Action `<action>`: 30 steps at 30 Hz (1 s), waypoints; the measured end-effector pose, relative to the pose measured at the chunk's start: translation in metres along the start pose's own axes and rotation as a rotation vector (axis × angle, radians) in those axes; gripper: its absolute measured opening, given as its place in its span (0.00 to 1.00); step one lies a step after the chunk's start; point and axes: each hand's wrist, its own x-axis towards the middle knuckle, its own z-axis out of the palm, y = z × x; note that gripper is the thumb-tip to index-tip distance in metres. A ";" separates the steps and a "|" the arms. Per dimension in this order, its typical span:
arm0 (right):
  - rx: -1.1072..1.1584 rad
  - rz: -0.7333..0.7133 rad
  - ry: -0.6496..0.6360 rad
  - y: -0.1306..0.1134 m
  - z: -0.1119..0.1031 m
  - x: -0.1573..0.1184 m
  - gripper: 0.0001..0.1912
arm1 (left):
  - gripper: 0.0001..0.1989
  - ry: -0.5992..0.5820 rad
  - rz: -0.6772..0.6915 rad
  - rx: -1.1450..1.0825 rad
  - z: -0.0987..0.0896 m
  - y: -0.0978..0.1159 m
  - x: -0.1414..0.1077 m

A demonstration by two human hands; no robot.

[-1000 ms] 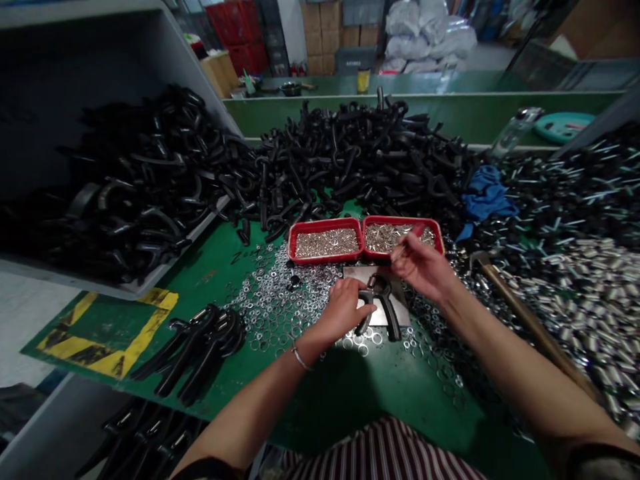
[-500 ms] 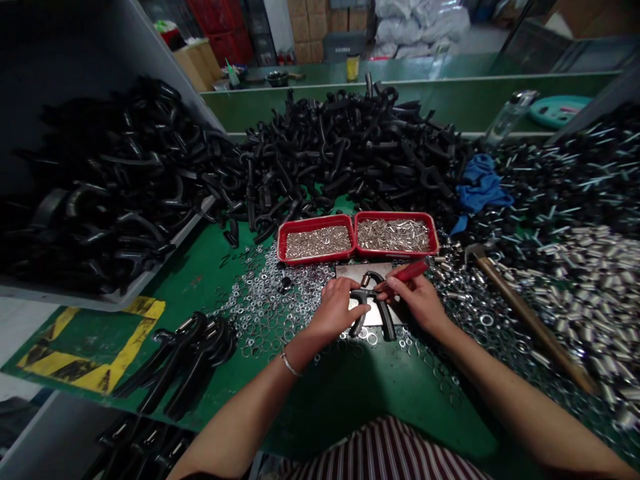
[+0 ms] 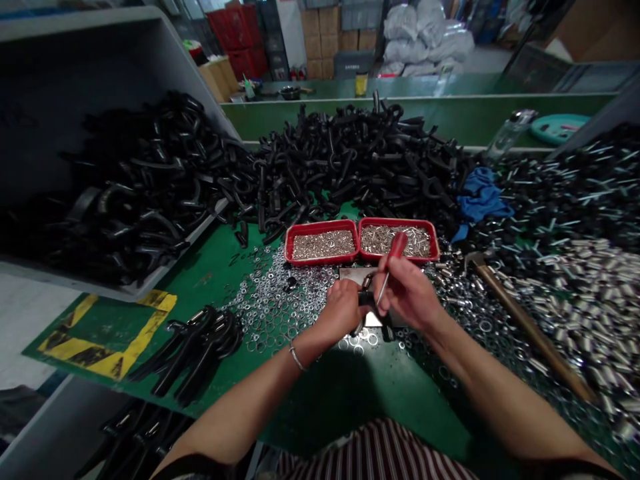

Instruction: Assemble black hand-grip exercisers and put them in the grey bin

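My left hand (image 3: pixel 341 311) is closed over a black hand grip strengthener (image 3: pixel 373 301), which covers most of it. The grip rests on a steel plate (image 3: pixel 354 273) lying among loose steel washers (image 3: pixel 270 308). My right hand (image 3: pixel 407 292) holds a red-handled screwdriver (image 3: pixel 397 247) upright, and its thin shaft points down at the grip. Two red trays stand just beyond the plate: one of small rings (image 3: pixel 323 227), one of short metal pieces (image 3: pixel 400 221). The screwdriver's tip is partly hidden against the grip.
Heaps of black grip handles (image 3: pixel 350 160) rise behind the trays, with more on a shelf (image 3: pixel 140 200). A wooden-handled hammer (image 3: pixel 525 320) lies on the right among piles of metal parts (image 3: pixel 585 293). Near it is a blue cloth (image 3: pixel 480 197). Assembled grips (image 3: pixel 195 353) lie at the left.
My right hand has turned the screwdriver from nearly level to upright, moving it above the grip. My left hand stays on the grip. The view has shifted slightly.
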 end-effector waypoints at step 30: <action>-0.780 -0.172 -0.495 0.034 0.082 0.134 0.09 | 0.15 0.218 -0.167 0.457 -0.089 -0.089 0.082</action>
